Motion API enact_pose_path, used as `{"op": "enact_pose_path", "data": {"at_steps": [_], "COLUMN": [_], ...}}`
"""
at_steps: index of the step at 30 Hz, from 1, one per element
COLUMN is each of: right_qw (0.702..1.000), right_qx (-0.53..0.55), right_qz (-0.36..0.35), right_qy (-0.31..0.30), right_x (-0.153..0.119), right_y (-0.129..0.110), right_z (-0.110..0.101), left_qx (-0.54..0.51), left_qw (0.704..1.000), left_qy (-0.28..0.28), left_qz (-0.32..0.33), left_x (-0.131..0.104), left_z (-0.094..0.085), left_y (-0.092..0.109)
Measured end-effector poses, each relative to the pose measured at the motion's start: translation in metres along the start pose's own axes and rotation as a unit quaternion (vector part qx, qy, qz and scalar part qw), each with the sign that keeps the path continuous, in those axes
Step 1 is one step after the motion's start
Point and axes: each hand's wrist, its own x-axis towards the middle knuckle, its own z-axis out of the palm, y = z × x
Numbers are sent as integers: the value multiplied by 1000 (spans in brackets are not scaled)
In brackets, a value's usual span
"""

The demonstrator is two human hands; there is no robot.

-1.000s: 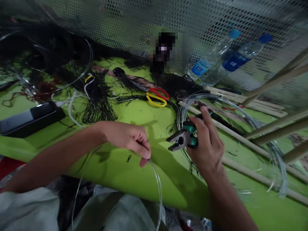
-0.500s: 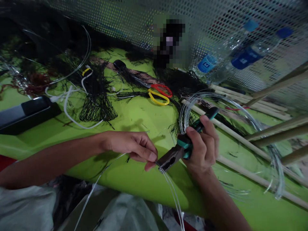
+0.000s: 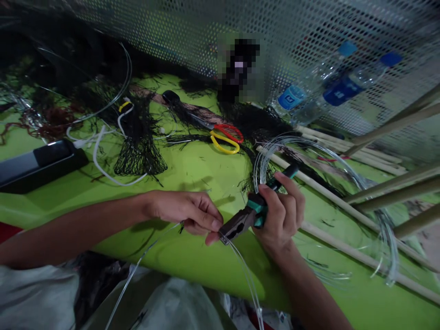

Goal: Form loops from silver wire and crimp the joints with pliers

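Observation:
Near the front edge of the green table, my left hand [image 3: 195, 213] pinches thin wire [image 3: 134, 270] between thumb and fingers. One stretch of it hangs down to the left, and more strands [image 3: 248, 275] drop from the fingertips at the right. My right hand [image 3: 283, 213] is wrapped round green-and-black pliers [image 3: 240, 222], whose dark jaws touch the strands right beside my left fingertips. Behind the pliers lies a coil of clear wire [image 3: 309, 137].
Scissors with red and yellow handles [image 3: 225, 145] lie beyond my hands. Black netting [image 3: 137, 156], a white cable [image 3: 97, 158] and a dark box [image 3: 43, 165] are at the left. Wooden sticks [image 3: 343, 247] and two bottles [image 3: 343, 91] are at the right, by a perforated panel [image 3: 172, 27].
The pliers and my right hand have shifted slightly left and down, and the jaws look more open around the strands. My left hand keeps its pinch.

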Motion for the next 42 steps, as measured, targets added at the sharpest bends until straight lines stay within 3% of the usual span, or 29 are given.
{"op": "enact_pose_path", "data": {"at_steps": [17,20,25,33,39,42], "right_qw": [999,999,989,981,982,988], "right_qx": [-1,-3,116,156,144,84], "right_qz": [-26,-37,-68,-96,-56,-22], "right_qy": [35,7,-53,-64,-110,-128], "right_x": [1,3,6,8,7,7], "right_y": [4,1,1,5,7,1], "right_z": [-1,-3,-5,-1,-6,-10], "left_qx": [-51,-56,-52,-13,21,25], "left_qw": [998,998,997,997,999,998], "left_qy": [-11,-19,-42,-76,13,44], "left_qz": [-18,-24,-35,-14,25,33], "left_x": [10,12,10,9,1,-1], "left_z": [4,3,3,-1,1,0], "left_y": [-11,-11,-7,-4,6,4]}}
